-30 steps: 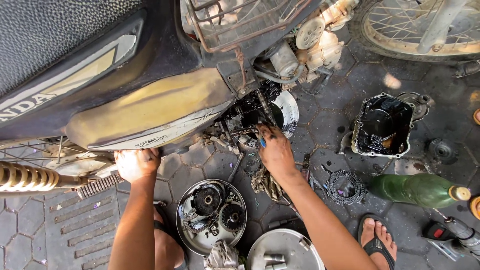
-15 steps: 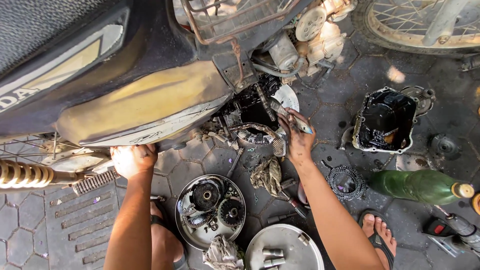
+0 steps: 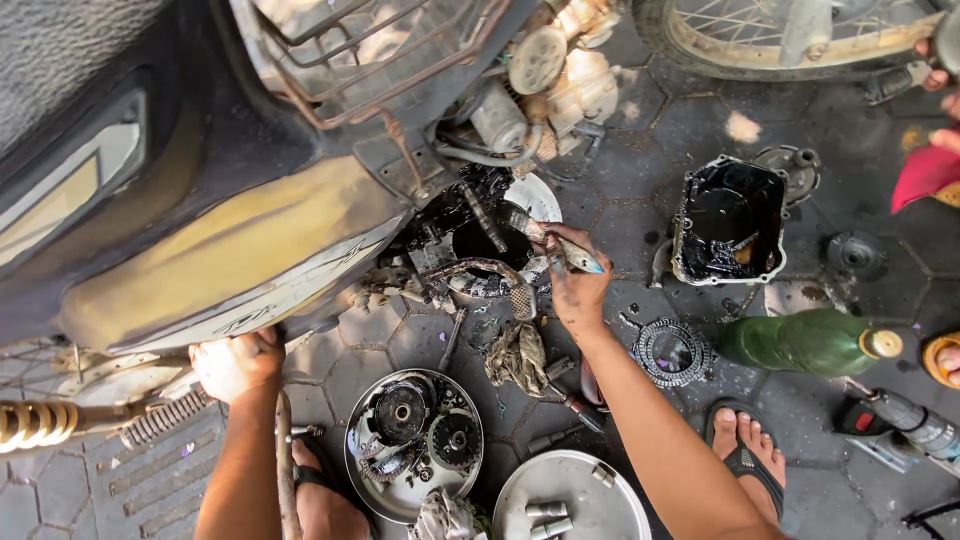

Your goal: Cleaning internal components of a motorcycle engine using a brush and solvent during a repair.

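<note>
Your right hand [image 3: 578, 285], just right of the frame's centre, has its grip closed around a grimy brush with a pale handle [image 3: 552, 243]. The handle end sticks out toward the right past your fingers, and the bristle end points up and left into the oily black open engine case [image 3: 470, 225] of the motorcycle, touching or nearly touching it. The brush runs across the top of your hand, not below it.

Your left hand [image 3: 236, 362], at the lower left, is closed on the lower edge of the motorcycle's dusty tan body panel [image 3: 215, 270]; what the fingers wrap is hidden under the panel.

On the paved floor below your right hand lies a crumpled dirty rag [image 3: 517, 355]. Lower, at the bottom centre, sits a round metal pan holding greasy clutch parts [image 3: 415, 440], and just to its right a round silver tray with small metal cylinders [image 3: 572, 505]. To the right of your forearm lie a toothed ring-shaped clutch plate [image 3: 673, 350] and a green glass bottle on its side [image 3: 805, 340].
</note>
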